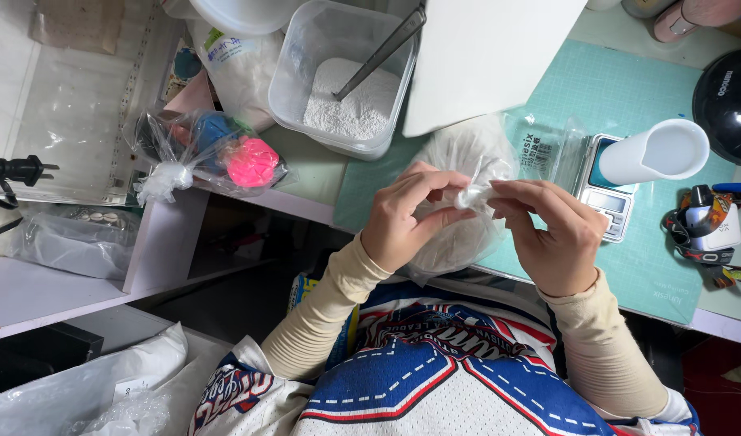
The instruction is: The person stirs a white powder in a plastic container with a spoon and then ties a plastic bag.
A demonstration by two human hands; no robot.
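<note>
Our left hand [404, 216] and right hand [553, 236] pinch the twisted neck of a clear bag [459, 153] of white powder. Beside it, an open tub [306, 48] holds powder and a metal scoop [380, 52].

White desk [306, 173] w/ green cutting mat [629, 97]. On the mat: small digital scale [608, 202], clear plastic bag of white powder [467, 161]. Beside the mat: clear tub [346, 77] w/ powder, bag of coloured balls [217, 153].
</note>
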